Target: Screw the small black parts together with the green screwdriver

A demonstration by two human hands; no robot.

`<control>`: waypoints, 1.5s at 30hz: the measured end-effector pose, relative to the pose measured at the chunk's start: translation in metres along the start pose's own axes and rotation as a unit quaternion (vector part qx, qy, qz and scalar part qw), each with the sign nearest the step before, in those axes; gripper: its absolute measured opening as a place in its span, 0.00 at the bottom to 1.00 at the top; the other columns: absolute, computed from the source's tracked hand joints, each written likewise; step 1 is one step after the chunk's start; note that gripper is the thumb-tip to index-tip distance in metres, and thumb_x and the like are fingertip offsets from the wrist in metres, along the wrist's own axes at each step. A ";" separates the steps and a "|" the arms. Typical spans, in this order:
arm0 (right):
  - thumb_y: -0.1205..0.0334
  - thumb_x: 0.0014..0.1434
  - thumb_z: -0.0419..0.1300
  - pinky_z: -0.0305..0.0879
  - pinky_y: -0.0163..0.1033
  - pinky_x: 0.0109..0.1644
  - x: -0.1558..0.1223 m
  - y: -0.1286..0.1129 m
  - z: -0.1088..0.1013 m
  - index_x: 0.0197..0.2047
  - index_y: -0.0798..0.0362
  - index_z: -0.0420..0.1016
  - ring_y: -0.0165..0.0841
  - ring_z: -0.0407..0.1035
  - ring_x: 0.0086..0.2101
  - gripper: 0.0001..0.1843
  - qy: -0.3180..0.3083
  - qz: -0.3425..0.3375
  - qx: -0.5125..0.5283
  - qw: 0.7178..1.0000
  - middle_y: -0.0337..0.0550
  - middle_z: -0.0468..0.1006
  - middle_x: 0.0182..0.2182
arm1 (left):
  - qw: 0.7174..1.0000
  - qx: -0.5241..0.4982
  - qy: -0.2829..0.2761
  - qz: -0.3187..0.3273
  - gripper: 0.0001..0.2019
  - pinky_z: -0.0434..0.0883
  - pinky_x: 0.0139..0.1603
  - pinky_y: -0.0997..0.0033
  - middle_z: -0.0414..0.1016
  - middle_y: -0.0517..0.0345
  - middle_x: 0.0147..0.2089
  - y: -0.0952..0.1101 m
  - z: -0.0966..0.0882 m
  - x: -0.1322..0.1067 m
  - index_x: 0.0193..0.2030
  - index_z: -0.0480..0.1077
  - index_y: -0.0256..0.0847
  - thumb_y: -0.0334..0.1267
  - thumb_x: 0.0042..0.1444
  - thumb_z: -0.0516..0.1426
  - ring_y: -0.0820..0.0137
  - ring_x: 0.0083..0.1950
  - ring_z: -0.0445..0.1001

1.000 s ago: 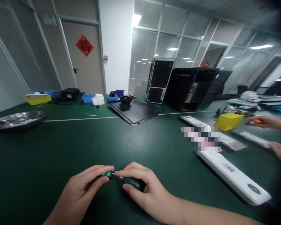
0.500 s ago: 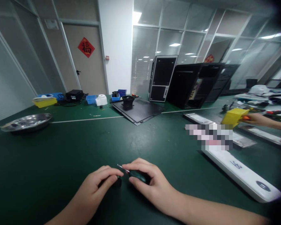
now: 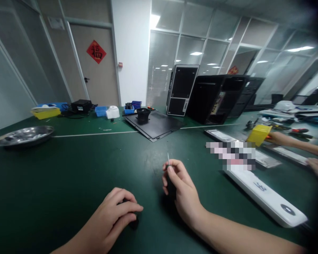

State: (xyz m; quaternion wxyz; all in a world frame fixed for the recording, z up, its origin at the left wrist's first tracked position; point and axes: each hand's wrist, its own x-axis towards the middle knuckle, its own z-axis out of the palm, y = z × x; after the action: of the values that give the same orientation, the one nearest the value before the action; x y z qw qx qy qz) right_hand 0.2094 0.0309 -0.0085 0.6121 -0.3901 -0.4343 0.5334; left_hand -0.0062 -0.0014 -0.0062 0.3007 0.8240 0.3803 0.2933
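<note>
My right hand point(image 3: 181, 190) is wrapped round the dark handle of a screwdriver point(image 3: 171, 185), whose thin metal shaft points up and away from me. At lower centre, my left hand point(image 3: 119, 211) rests low over the green tabletop point(image 3: 82, 169) with its fingers curled round a small black part point(image 3: 134, 223). Only the edges of that part show beneath the fingers, so its exact kind is hidden. The two hands are apart, and the screwdriver does not touch the black part.
A metal bowl point(image 3: 23, 137) stands at left. Ahead lie a black panel point(image 3: 164, 125) and a black funnel-shaped piece point(image 3: 143, 115); computer cases point(image 3: 206, 98) stand behind. To the right is a long white device point(image 3: 265, 194). Beyond it another person's hand point(image 3: 281, 138) holds a yellow bin point(image 3: 259, 135).
My right hand has lifted away from my left hand and turned the screwdriver from pointing left to pointing upward. My left hand has shifted slightly, still over the black part.
</note>
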 end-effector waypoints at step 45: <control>0.72 0.56 0.62 0.63 0.36 0.41 -0.025 -0.002 0.008 0.39 0.49 0.60 0.30 0.66 0.36 0.14 -0.218 -0.057 -0.248 0.942 0.37 0.71 0.38 | 0.926 -0.306 0.107 -0.192 0.20 0.75 0.53 0.57 0.77 0.47 0.49 -0.002 0.011 0.006 0.50 0.63 0.43 0.40 0.53 0.63 0.58 0.48 0.79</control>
State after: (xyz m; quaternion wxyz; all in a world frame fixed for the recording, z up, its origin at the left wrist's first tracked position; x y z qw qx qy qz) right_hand 0.2012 0.0057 -0.0066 0.4159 -0.3782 -0.6973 0.4446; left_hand 0.0040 0.0013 -0.0135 0.5465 0.5664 0.4529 0.4189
